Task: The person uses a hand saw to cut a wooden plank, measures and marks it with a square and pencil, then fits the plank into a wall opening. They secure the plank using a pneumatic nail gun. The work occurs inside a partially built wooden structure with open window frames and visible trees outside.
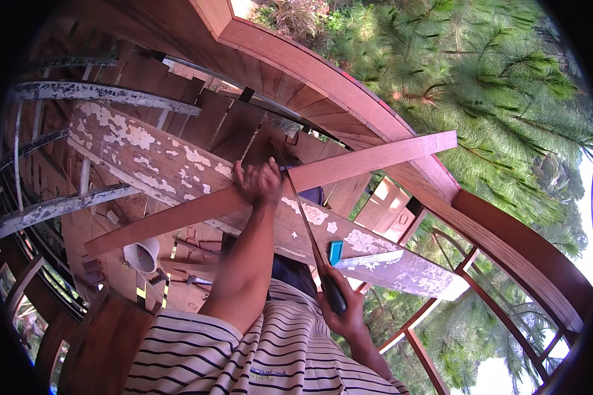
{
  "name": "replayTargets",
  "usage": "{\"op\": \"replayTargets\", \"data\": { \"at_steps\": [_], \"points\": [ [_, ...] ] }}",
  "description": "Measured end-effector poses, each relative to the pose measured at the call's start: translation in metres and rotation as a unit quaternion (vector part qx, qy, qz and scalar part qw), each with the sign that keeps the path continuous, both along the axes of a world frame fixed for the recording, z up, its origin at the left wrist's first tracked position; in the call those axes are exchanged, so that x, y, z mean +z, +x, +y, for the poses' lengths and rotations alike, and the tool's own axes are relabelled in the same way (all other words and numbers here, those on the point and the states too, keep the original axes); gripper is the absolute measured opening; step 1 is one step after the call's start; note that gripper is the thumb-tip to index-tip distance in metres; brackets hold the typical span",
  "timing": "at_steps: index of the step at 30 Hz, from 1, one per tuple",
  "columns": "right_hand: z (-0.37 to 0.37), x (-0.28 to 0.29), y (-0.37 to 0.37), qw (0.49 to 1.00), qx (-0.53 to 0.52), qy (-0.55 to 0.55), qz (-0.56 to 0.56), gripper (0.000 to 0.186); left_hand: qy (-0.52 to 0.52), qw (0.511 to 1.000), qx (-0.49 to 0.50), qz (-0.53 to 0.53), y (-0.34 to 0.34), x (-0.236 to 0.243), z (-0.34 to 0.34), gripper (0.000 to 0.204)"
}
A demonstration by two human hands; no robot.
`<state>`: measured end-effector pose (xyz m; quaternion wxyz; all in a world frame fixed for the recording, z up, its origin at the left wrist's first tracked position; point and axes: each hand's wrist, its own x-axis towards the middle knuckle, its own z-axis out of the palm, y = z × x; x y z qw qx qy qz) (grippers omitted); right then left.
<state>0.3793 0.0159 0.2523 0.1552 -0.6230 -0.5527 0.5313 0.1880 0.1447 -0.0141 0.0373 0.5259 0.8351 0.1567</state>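
A reddish-brown wooden board (369, 158) lies slantwise across a wide plank (165, 151) with flaking white paint. My left hand (262, 181) is closed over the board near its middle, holding it against the plank. My right hand (344, 313) grips the black handle of a handsaw (311, 238). The long blade runs up and away from me, crossing the board just right of my left hand. Whether the teeth have cut into the wood cannot be made out. Close to the saw, on the plank, rests a try square (336, 252) with a teal handle and a pale blade.
A curved wooden railing (296, 82) bounds the far side, with trees beyond. Ladder-like metal frames (99, 92) with peeling paint stand at left. Below, on the slatted wooden floor, are a white bucket (141, 255), a hammer (158, 276) and wood offcuts.
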Motion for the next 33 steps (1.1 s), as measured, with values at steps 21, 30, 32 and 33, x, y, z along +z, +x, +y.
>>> {"op": "replayTargets", "data": {
  "at_steps": [21, 30, 32, 33],
  "points": [
    [-0.011, -0.017, 0.013, 0.999, 0.007, 0.033, 0.015, 0.053, 0.012, 1.0, -0.005, -0.01, 0.001, 0.003, 0.0, 0.041],
    [-0.01, -0.006, 0.015, 1.0, 0.021, -0.004, 0.023, 0.059, 0.036, 0.999, 0.012, -0.003, -0.001, -0.005, 0.0, 0.039],
    [-0.038, 0.047, 0.038, 0.999, 0.03, -0.024, -0.012, 0.056, 0.047, 0.999, 0.021, -0.006, -0.002, -0.003, -0.006, 0.039],
    [-0.036, 0.045, 0.04, 0.999, 0.024, -0.036, -0.006, 0.056, 0.045, 0.999, 0.023, 0.006, -0.003, -0.003, -0.007, 0.04]
  ]
}}
